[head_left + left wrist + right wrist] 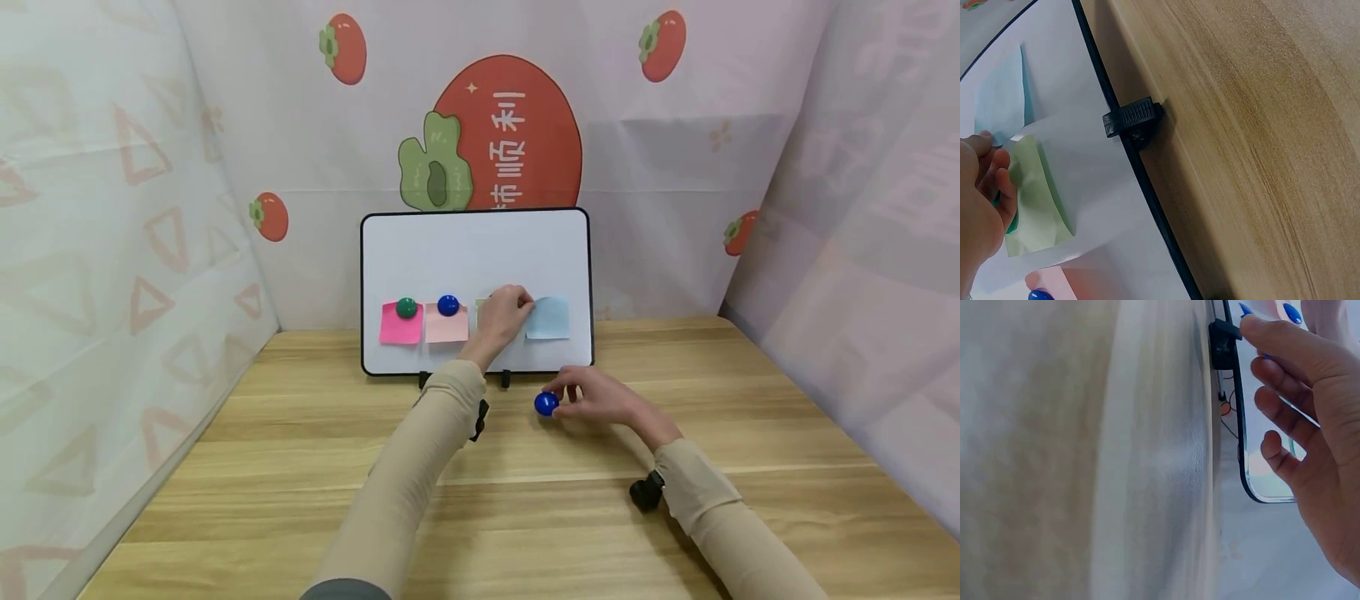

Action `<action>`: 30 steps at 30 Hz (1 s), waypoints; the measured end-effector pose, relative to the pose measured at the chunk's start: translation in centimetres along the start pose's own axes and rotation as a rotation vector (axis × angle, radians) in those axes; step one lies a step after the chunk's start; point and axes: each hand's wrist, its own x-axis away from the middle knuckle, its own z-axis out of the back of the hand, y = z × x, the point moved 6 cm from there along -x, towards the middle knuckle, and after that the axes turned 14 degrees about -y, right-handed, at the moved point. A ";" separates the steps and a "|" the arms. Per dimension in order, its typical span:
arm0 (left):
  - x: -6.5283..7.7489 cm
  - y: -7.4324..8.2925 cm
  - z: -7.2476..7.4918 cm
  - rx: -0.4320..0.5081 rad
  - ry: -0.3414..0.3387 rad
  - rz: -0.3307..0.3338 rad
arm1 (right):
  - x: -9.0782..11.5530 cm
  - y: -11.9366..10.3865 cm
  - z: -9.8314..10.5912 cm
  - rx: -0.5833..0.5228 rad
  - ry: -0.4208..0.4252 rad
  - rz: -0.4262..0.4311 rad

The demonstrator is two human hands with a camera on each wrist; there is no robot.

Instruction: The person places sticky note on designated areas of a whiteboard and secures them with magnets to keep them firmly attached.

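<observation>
A whiteboard (480, 250) with a black frame stands upright on the table. My left hand (504, 317) is in front of it, thumb and fingertips pinching the left edge of a light blue sticky note (549, 318). Behind that hand a light green sticky note (1035, 197) is partly hidden, with a bit of a green magnet (1012, 223) showing past the fingers. My right hand (600, 396) holds a round blue magnet (547, 404) between thumb and fingertips, in front of the board's lower right part; its other fingers are loosely bent.
On the board's left side, a green magnet (407, 308) sits on a hot pink note (401, 327) and a blue magnet (447, 305) on a pale pink note (447, 330). Black clip feet (506, 379) support the board's lower edge. A patterned curtain (660, 167) hangs behind the wooden table (247, 483).
</observation>
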 end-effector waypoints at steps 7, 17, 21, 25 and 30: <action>0.1 -0.3 0.0 -0.001 0.011 0.005 | -0.6 0.5 1.2 0.042 0.127 -0.020; 0.1 -0.3 -0.1 0.009 0.024 0.014 | -0.6 1.1 3.0 0.199 0.374 -0.006; 0.0 -0.3 -0.2 0.008 0.033 0.010 | -0.7 1.1 4.0 0.260 0.489 0.004; 0.1 -0.4 -0.3 0.019 0.042 0.013 | -1.2 1.1 4.9 0.292 0.562 -0.006; 0.3 -0.5 -0.2 0.034 0.055 0.002 | -1.7 1.2 6.3 0.332 0.637 -0.036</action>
